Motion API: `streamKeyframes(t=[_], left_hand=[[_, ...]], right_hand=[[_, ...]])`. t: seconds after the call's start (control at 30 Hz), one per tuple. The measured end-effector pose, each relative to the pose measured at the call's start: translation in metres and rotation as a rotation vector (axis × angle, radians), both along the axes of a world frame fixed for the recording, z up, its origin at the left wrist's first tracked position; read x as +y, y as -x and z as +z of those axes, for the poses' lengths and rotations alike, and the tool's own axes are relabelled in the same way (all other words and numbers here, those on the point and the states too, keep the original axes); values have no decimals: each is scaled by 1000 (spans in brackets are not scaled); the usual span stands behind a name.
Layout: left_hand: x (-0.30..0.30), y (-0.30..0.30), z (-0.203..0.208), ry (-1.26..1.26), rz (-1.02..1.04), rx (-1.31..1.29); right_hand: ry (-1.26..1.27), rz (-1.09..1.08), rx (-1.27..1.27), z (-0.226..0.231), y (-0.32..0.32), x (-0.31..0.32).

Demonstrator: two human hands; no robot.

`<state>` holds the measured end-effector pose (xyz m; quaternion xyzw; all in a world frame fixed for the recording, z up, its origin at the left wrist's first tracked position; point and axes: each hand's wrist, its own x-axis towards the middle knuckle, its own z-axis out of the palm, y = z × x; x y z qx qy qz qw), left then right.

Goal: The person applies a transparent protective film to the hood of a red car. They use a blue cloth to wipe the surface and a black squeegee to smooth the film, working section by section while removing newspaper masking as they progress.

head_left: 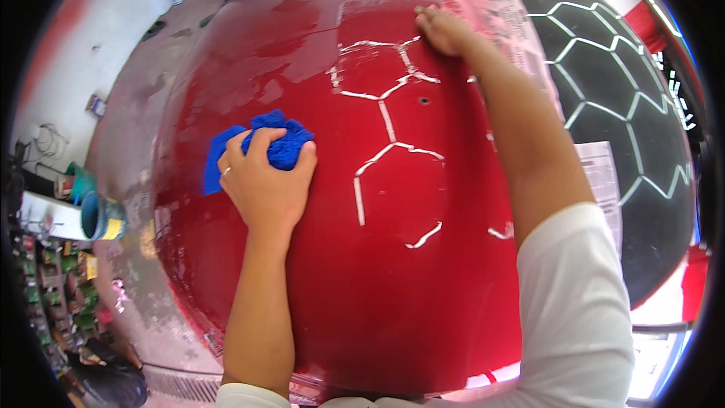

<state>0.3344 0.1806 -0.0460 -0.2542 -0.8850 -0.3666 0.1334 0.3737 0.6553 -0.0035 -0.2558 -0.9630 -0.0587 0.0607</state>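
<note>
A glossy red car panel (325, 279) fills the middle of the head view, with white hexagon-shaped light reflections across it. My left hand (264, 170) presses a crumpled blue microfiber cloth (283, 149) onto the panel's left half, its fingers bent around the cloth. One flap of the cloth lies flat beside the fingers. Farther off, my right hand (444, 30) reaches to the panel's far right part, next to the newspaper masking. Its fingers are curled together, and whatever they may hold is hidden. A small dark hole (424, 100) shows in the red surface nearer to me.
Newspaper sheets (513, 45) run along the red panel's right side, before a black glossy surface (596, 83). On the floor at left stand a teal bucket (92, 215) and a crowded shelf (64, 287). A black bag (109, 378) lies at the lower left.
</note>
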Motion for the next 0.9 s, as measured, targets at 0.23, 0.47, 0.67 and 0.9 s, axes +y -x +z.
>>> streamKeyframes(t=[0.23,0.47,0.67,0.9], left_hand=[[-3,4,-3,8,2,68],[3,1,-1,57,-13,-32],[-6,4,10,91,-9,-66],[-5,0,10,71,-35,-97]], right_hand=[[101,36,23,5,-4,-30],[78,-1,37,7,-205,-255],[161,-71,-95,45,-383,-475],[234,-116,-266,68,-452,-523]])
